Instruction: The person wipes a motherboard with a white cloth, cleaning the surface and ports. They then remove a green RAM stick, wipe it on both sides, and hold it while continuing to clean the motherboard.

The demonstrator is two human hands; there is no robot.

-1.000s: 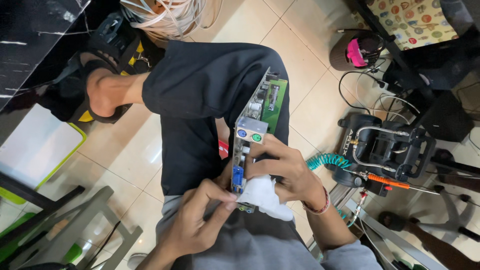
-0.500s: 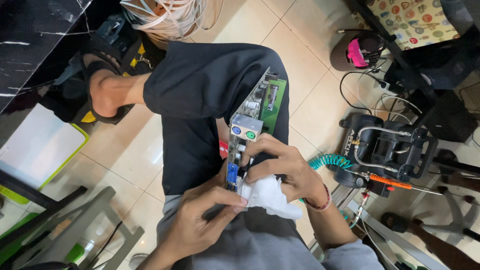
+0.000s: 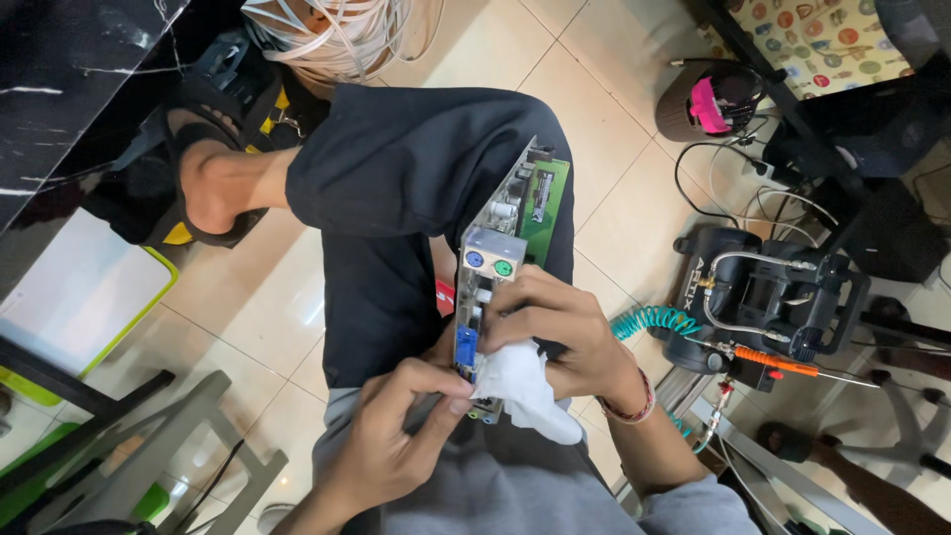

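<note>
A green computer motherboard [image 3: 515,213] stands on edge across my lap, its metal port block with round purple and green sockets facing up. My right hand [image 3: 555,332] grips the board's near end and presses a white cloth [image 3: 525,391] against it. My left hand [image 3: 401,436] pinches the board's lower edge by the blue connector, fingertips touching the cloth. I sit with one leg in dark trousers crossed over the other, bare foot at the left.
A black air compressor [image 3: 768,297] with a teal coiled hose [image 3: 649,322] and an orange-handled tool sits on the tiled floor at right. A dark bin [image 3: 708,99] stands behind it. White cables [image 3: 332,30] are piled at top; grey frame and green-rimmed tray at left.
My left hand has moved up and closed its fingertips on the board's lower edge beside the cloth. The right hand has shifted slightly, the cloth still held against the board.
</note>
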